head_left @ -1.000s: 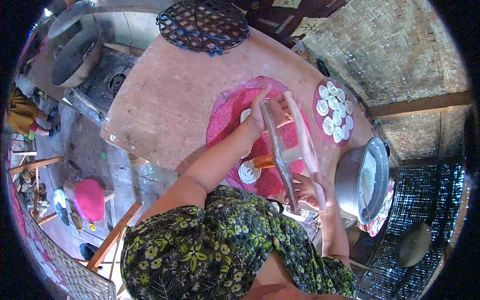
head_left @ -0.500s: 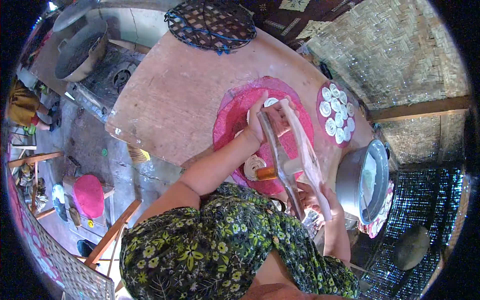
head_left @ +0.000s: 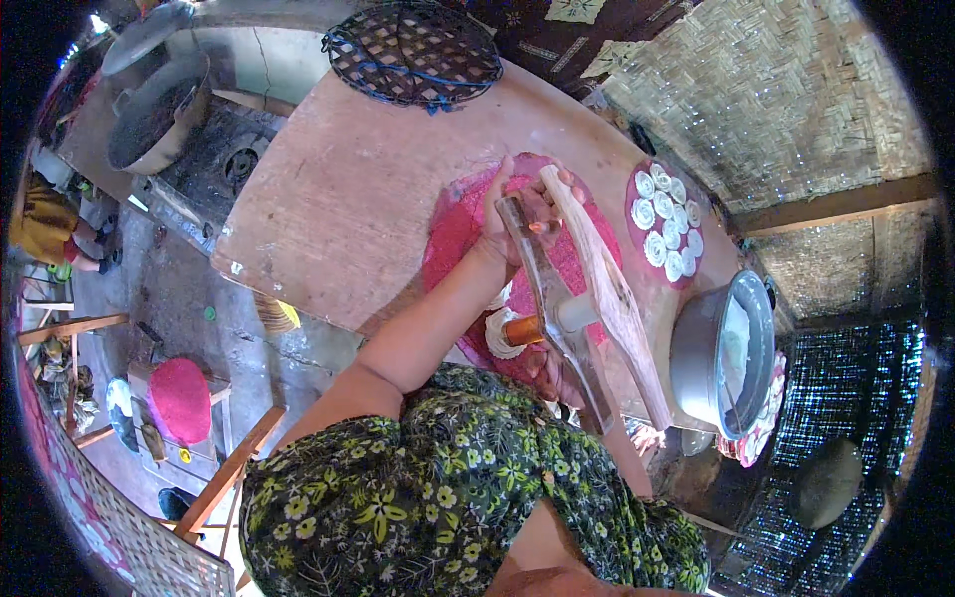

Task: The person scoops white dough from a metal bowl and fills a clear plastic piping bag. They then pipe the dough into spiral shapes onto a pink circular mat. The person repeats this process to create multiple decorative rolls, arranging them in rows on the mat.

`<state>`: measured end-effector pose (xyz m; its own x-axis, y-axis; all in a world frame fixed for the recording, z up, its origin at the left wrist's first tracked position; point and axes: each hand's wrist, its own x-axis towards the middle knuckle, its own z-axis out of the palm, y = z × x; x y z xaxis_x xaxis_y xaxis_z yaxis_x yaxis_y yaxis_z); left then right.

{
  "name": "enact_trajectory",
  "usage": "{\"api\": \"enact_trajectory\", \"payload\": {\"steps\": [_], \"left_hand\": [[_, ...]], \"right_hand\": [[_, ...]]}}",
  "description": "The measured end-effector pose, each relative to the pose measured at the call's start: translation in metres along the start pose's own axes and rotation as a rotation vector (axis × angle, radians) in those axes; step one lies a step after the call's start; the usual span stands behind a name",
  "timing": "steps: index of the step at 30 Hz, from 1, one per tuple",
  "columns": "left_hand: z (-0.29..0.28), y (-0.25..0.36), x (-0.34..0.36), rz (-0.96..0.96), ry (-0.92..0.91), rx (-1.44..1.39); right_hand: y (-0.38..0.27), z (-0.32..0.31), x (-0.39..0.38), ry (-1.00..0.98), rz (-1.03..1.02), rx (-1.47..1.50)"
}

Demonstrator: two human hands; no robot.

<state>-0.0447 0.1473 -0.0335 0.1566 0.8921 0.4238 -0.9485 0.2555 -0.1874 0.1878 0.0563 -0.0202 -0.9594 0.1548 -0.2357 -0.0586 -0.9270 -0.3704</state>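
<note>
Since the frame of half a second ago, my right hand [head_left: 545, 370] has been leaving the lower ends of the bars and is now sitting by the orange cylinder [head_left: 521, 329], its fingers showing below it while the dark bar [head_left: 572, 358] is covering part of the hand. I can't make out whether these fingers are closing on anything. My left hand [head_left: 538, 212] is staying up at the far end, gripping the upper ends of the dark bar and the pale bar [head_left: 617, 303] together. That two-barred wooden tool is slanting across in front of me, above the pink round mat [head_left: 458, 249]; its white tube [head_left: 575, 312] is bridging the gap between the bars, and the cylinder is sticking out on the left side of the dark one. The lower end of the pale bar is hanging free of both my hands.

At the cylinder's outer end a white coil [head_left: 498, 340] is lying on the mat, partly hidden; I can't see whether the two are touching. The mat is resting on the wooden table [head_left: 338, 179] close to my body. To its right a second pink mat [head_left: 657, 225] is carrying a cluster of white coils, and nearer me, at the table's right end, a metal pot [head_left: 696, 363] is holding a whitish mass. Across the table, at its far edge, a dark woven basket [head_left: 413, 50] is lying.
</note>
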Motion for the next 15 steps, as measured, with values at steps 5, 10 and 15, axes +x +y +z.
{"api": "enact_trajectory", "payload": {"steps": [5,10,15], "left_hand": [[0.01,-0.007,0.0,0.027,-0.038,-0.146],[0.018,0.006,0.003,-0.015,-0.08,-0.03],[0.046,0.022,0.005,0.008,-0.194,-0.031]], "right_hand": [[0.016,-0.016,0.007,0.002,0.038,0.025],[0.023,-0.024,0.011,0.168,0.075,-0.081],[0.022,-0.007,0.01,0.615,0.172,-0.51]]}}
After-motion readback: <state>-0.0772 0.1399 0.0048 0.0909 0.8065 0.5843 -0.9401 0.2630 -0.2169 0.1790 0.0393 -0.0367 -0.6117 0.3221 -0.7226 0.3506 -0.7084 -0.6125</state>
